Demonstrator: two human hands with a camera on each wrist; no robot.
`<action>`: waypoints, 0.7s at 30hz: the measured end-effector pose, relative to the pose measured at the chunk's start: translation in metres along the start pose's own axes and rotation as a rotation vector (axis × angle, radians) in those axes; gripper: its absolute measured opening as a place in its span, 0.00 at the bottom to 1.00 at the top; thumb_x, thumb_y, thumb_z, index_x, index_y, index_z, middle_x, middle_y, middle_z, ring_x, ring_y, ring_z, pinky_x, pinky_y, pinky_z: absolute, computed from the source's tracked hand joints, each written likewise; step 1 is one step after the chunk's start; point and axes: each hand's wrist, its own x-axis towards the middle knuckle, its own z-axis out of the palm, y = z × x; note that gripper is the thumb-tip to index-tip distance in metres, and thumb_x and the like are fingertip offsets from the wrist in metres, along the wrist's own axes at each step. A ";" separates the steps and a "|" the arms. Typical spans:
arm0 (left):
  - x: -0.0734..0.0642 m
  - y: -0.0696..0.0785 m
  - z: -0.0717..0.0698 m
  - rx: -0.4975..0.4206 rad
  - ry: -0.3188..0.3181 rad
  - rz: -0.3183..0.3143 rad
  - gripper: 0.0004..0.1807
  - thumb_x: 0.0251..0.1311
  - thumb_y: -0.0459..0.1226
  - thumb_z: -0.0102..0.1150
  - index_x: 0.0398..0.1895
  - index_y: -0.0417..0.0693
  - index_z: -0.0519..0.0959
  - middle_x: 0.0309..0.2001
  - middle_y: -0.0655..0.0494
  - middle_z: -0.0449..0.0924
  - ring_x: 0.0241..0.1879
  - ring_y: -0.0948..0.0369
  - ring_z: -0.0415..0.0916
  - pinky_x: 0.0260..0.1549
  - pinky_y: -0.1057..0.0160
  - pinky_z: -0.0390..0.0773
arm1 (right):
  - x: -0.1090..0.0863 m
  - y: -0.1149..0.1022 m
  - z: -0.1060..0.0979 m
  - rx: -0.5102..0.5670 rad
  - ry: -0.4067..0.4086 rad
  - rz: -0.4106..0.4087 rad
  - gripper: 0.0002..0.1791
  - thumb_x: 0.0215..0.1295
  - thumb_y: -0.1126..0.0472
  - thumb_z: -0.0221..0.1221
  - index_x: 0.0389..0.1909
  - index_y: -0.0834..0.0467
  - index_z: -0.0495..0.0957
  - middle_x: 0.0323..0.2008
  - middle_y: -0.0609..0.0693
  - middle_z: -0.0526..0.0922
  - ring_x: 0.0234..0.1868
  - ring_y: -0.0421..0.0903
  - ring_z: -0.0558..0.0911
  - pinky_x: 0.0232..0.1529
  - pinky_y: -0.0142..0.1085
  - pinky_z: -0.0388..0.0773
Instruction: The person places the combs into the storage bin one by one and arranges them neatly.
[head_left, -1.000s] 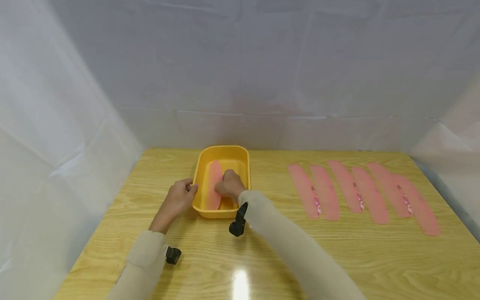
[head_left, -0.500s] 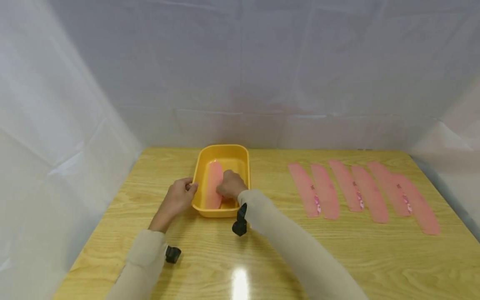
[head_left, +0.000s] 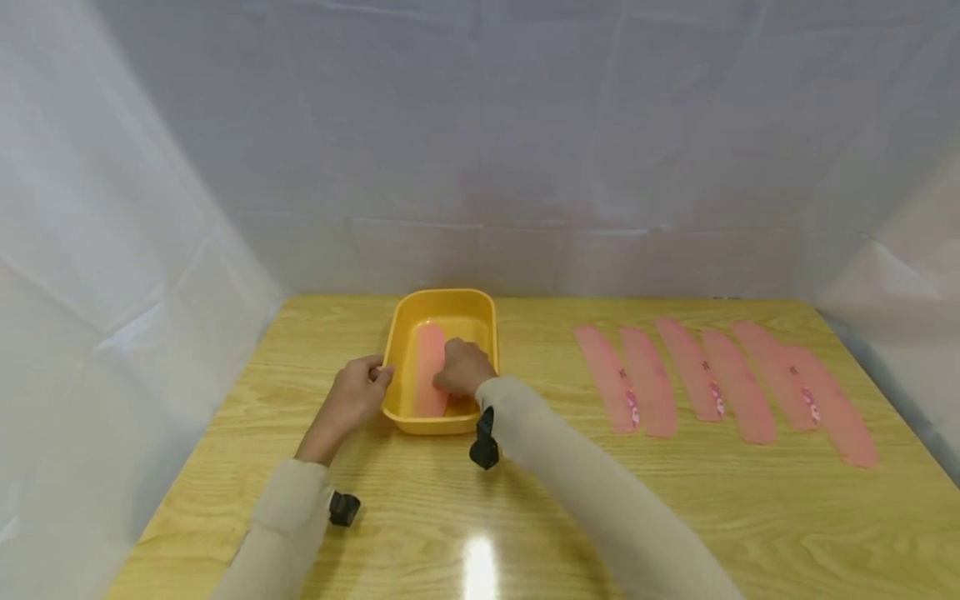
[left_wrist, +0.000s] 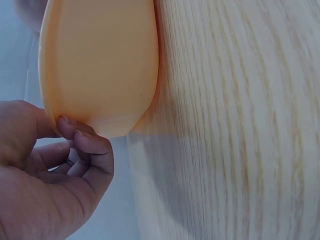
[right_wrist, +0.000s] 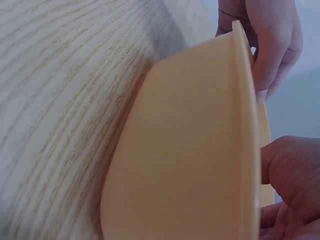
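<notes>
A yellow plastic tub (head_left: pixel 438 426) stands on the table, a long flat pink strip (head_left: pixel 430 362) lying along its left side. My left hand (head_left: pixel 358 390) pinches the tub's left rim; in the left wrist view the left hand (left_wrist: pixel 60 175) has thumb and fingers on that rim. Reaching into the tub, my right hand (head_left: pixel 462 368) has its fingers curled at the strip's right edge and appears to pinch it, though the fingertips are hidden. From the right wrist, the tub's outer wall (right_wrist: pixel 185 145) hides much of the right hand (right_wrist: pixel 295 185).
Several similar pink strips lie in pairs on the right of the wooden table (head_left: pixel 555 500), with small printed figures (head_left: pixel 631 400) between them. White sheeting (head_left: pixel 480 167) hangs behind the table and at its sides.
The pink strip in the tub has shifted slightly and looks a little wider than a second ago. My right wrist has turned slightly; my left hand keeps its hold on the rim.
</notes>
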 end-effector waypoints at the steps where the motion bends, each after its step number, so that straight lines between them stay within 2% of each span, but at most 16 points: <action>1: 0.000 0.000 0.000 0.000 -0.001 0.001 0.19 0.72 0.38 0.42 0.57 0.34 0.72 0.31 0.43 0.76 0.20 0.59 0.68 0.18 0.63 0.69 | -0.001 0.000 -0.001 -0.002 0.000 -0.002 0.11 0.55 0.61 0.63 0.32 0.61 0.71 0.26 0.51 0.71 0.26 0.47 0.72 0.23 0.32 0.68; 5: 0.000 -0.001 0.000 -0.006 -0.007 0.002 0.19 0.72 0.38 0.42 0.58 0.34 0.71 0.32 0.42 0.76 0.20 0.59 0.68 0.18 0.63 0.69 | -0.002 0.000 -0.008 0.006 -0.002 -0.022 0.12 0.53 0.59 0.65 0.30 0.60 0.72 0.22 0.50 0.74 0.22 0.45 0.73 0.21 0.31 0.68; 9: 0.001 -0.001 0.000 -0.003 -0.008 0.007 0.19 0.72 0.39 0.42 0.56 0.34 0.72 0.30 0.43 0.76 0.20 0.59 0.68 0.18 0.63 0.69 | -0.004 0.001 -0.020 0.077 -0.009 -0.051 0.15 0.54 0.58 0.67 0.27 0.61 0.70 0.18 0.50 0.76 0.20 0.45 0.78 0.19 0.31 0.68; 13: 0.000 -0.001 -0.001 0.003 -0.004 0.013 0.17 0.72 0.38 0.42 0.51 0.34 0.74 0.26 0.46 0.73 0.18 0.59 0.66 0.16 0.63 0.67 | -0.010 0.002 -0.039 0.170 -0.020 -0.062 0.20 0.55 0.58 0.67 0.41 0.66 0.73 0.25 0.53 0.79 0.26 0.48 0.83 0.27 0.32 0.77; 16: 0.000 0.000 -0.002 0.009 -0.003 0.004 0.16 0.72 0.38 0.42 0.49 0.34 0.74 0.23 0.49 0.70 0.18 0.60 0.64 0.16 0.64 0.66 | -0.013 0.005 -0.054 0.218 -0.012 -0.060 0.30 0.55 0.57 0.68 0.54 0.69 0.70 0.34 0.55 0.80 0.31 0.50 0.84 0.35 0.36 0.81; 21: 0.001 -0.002 -0.003 0.011 -0.001 -0.007 0.16 0.72 0.39 0.42 0.48 0.34 0.74 0.22 0.51 0.69 0.18 0.60 0.64 0.16 0.65 0.65 | -0.015 0.017 -0.077 0.279 0.005 -0.050 0.32 0.54 0.56 0.68 0.56 0.69 0.69 0.41 0.59 0.80 0.37 0.54 0.84 0.40 0.41 0.81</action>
